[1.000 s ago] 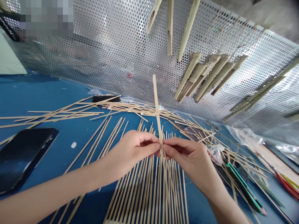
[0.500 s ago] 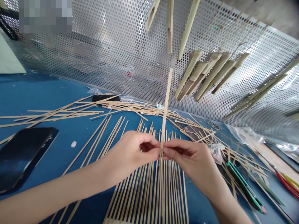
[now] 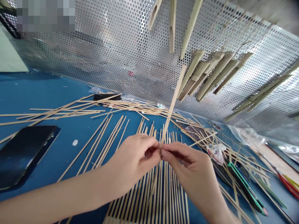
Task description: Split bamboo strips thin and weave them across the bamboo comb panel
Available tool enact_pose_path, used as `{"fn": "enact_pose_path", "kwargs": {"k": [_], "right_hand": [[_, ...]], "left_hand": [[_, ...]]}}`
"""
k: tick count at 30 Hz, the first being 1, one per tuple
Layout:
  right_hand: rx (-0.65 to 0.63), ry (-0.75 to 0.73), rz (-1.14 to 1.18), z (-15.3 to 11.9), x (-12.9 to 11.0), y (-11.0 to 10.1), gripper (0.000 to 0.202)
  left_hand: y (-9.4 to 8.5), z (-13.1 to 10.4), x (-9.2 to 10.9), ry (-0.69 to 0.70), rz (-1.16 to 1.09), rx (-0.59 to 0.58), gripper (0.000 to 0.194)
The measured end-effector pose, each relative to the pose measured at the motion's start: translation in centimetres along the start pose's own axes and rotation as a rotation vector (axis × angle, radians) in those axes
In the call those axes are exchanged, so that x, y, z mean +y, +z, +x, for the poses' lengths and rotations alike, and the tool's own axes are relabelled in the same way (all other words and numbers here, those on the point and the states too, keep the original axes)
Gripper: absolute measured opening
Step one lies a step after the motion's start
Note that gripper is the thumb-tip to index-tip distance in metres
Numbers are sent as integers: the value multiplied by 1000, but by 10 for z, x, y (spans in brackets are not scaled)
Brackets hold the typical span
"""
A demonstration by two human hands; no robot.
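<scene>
Between the fingertips of both hands I pinch a thin, pale bamboo strip [image 3: 173, 104]. Its upper part rises and leans to the right, and its lower end hangs below my fingers. My left hand [image 3: 140, 154] closes on it from the left, my right hand [image 3: 185, 163] from the right, with the fingertips almost meeting. Under my hands, a row of narrow bamboo strips [image 3: 140, 202] lies side by side on the blue table [image 3: 77, 130], fanning toward me. A pale band crosses their near ends. My hands hide the middle of the row.
Loose bamboo strips [image 3: 67, 112] lie along the back. On the left rests a black phone [image 3: 25, 155]. A green utility knife [image 3: 245, 186] and red-handled tool [image 3: 288, 183] lie to the right. Split bamboo pieces [image 3: 215, 74] hang on a perforated metal panel [image 3: 112, 56].
The upper part of the held strip has tilted to the right, and its lower end has swung left. Both hands keep their pinch at nearly the same spot.
</scene>
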State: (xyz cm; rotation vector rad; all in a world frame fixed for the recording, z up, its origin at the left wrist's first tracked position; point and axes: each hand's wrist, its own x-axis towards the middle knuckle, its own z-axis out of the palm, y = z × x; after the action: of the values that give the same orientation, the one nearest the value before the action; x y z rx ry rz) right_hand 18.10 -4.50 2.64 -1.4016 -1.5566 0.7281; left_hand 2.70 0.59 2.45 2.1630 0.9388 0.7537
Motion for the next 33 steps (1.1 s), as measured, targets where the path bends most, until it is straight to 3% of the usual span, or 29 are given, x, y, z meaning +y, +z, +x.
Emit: {"fn": "enact_pose_path", "kwargs": {"k": [3, 9, 17, 25, 30, 33], "right_hand": [[20, -20, -40, 0, 3, 1, 19], [20, 20, -163, 2, 5, 2, 11], [45, -46, -277, 3, 8, 8, 12], [96, -62, -316, -2, 2, 9, 13], [135, -38, -330, 1, 4, 7, 11], [67, 25, -280, 4, 5, 4, 10]], "left_hand": [[4, -1, -3, 46, 70, 73, 18], [9, -1, -6, 70, 133, 68, 23], [14, -8, -4, 208, 268, 144, 23], [15, -13, 0, 261, 318, 167, 23], [12, -12, 4, 242, 279, 173, 20], [8, -9, 5, 136, 223, 112, 18]]}}
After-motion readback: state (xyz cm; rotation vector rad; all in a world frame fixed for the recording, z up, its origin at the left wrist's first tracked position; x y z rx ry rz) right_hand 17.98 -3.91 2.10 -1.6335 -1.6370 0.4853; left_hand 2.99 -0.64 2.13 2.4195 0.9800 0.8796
